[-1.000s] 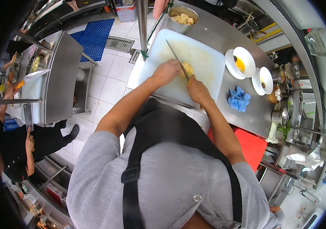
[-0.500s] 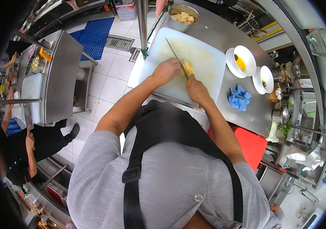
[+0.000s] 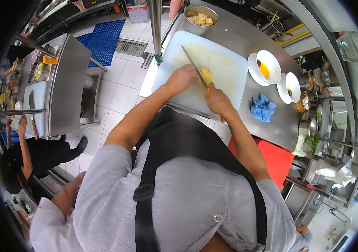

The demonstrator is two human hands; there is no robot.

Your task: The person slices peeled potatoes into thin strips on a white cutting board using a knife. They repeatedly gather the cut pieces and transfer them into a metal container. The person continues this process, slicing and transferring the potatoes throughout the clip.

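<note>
My right hand (image 3: 218, 100) is wrapped round the handle of a long kitchen knife (image 3: 190, 60), whose blade slants away to the far left over a white cutting board (image 3: 229, 71). To the left of the blade, my left hand (image 3: 182, 79) has its fingers curled down on pale yellow food; its fingertips are partly hidden. Thin yellow strips (image 3: 207, 74) of that food lie in a small heap against the blade's right side. What exactly the food is, I cannot tell.
Beyond the board stands a metal bowl (image 3: 201, 21) of pale yellow pieces. White bowls (image 3: 271, 63), one with yellow liquid, and a crumpled blue cloth (image 3: 263, 108) sit to the right. A metal post (image 3: 156, 29) rises near the board's left corner. A co-worker (image 3: 32, 159) stands at the left counter.
My hands and knife have shifted only slightly at the heap. At left, the co-worker's knife now lies on their board. Another person's light-coloured sleeve and forearm have appeared close at my lower left.
</note>
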